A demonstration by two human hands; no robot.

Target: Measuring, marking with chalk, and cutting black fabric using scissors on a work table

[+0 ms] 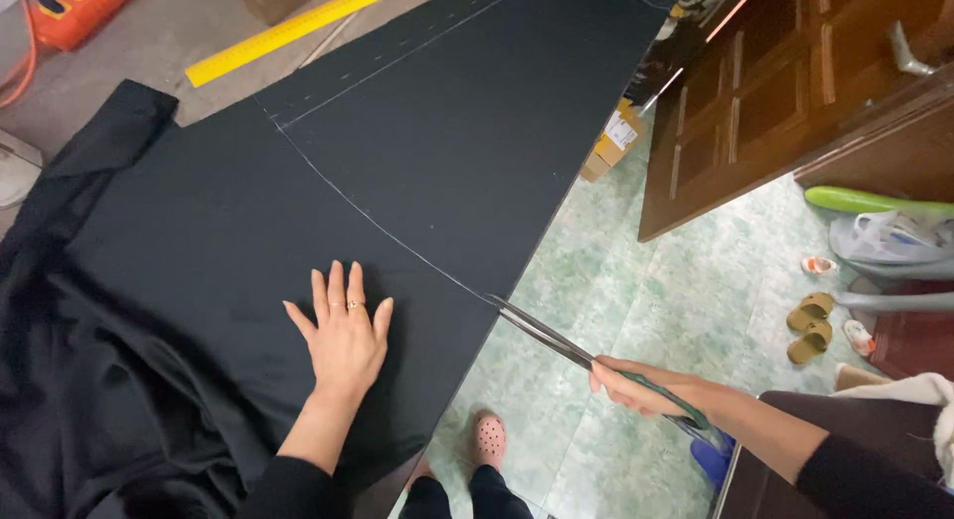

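- Here, black fabric (248, 231) is marked by a curved chalk line (378, 226).
- Long scissors (556, 342), tips toward the fabric's edge, are clamped by the right hand (636, 385).
- The left hand (345, 340) is pressed on the fabric, fingers apart.

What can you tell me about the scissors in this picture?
The scissors are long, with slim grey metal blades and a dark green handle. The right hand grips the handle, off the table's edge. They lie nearly flat, pointing up-left, tips at the edge of the black fabric, right where a curved chalk line ends. The blades look almost closed.
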